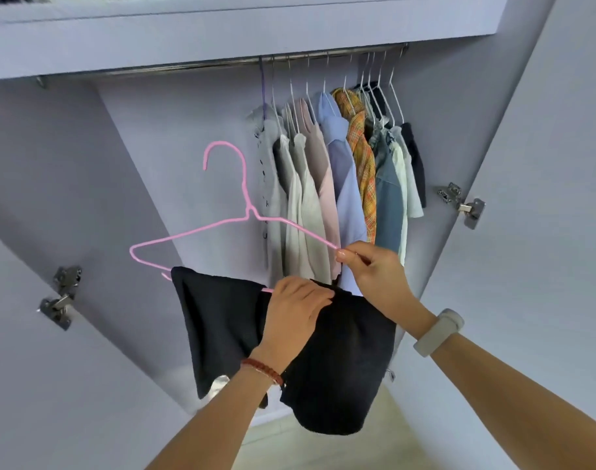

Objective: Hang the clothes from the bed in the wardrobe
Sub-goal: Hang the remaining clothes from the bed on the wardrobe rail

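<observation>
1. The lilac-grey wardrobe (154,137) stands open in front of me, its doors swung out to either side, with metal hinges (59,297) showing on both.
2. A silver metal rail (194,66) runs under the top shelf, and a row of hung shirts (337,184) in grey, cream, pink, blue, orange plaid and teal crowds its right half on thin white wire hangers.
3. The black folded garment (337,364) hangs draped over the bottom bar of a pink wire hanger (242,184), held up in front of the shirts and below the rail; the hook is not on the rail.
4. My left hand (294,315) lies on top of the garment at the hanger's bar, fingers bent over the cloth and gripping it there. A red beaded bracelet (262,369) sits on that wrist.
5. My right hand (374,269) pinches the hanger's right shoulder wire between thumb and fingertips, the other fingers curled in. A pale grey wristband (437,332) is on that wrist.
6. The hanger tilts, its left shoulder lower than the hook.
</observation>
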A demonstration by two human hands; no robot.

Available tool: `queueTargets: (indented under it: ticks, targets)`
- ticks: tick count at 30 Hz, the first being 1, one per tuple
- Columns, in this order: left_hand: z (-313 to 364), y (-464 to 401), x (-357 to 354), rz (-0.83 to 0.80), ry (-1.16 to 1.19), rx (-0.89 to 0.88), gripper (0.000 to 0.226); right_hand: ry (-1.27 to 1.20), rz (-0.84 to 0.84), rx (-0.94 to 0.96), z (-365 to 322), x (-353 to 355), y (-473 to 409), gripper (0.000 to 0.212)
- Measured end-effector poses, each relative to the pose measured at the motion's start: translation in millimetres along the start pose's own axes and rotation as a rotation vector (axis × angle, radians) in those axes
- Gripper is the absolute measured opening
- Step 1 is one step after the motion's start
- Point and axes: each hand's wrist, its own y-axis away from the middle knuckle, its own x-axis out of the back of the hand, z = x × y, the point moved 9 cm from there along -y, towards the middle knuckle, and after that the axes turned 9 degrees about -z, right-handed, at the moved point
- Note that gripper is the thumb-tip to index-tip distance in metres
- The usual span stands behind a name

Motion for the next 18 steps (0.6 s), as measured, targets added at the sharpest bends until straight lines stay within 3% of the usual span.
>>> queueTargets:
  ticks: [4,7,10,12,13,18]
  targets:
    - [-6,2,8,0.074,-0.04,0.002,0.007,-0.103,-0.065,-0.112,27,-14,-12,0.016]
    - [-22,23,25,0.101,-0.017,0.027,0.025,-0.143,-0.146,-0.183,36,-35,-29,0.023]
    - [-51,36,22,-0.142,-0.125,0.116,0.02,-0.203,-0.201,-0.146,17,-64,-47,0.023]
    - [-88,49,12,-0.344,-0.203,0.304,0.028,-0.221,-0.236,-0.14,6,-88,-56,0.022]
    - [-105,57,14,-0.37,-0.204,0.397,0.035,-0.233,-0.241,-0.171,6,-97,-59,0.023]
    - [-145,61,77,-0.034,-0.254,0.55,0.041,-0.359,-0.183,-0.329,10,-120,-85,0.034]
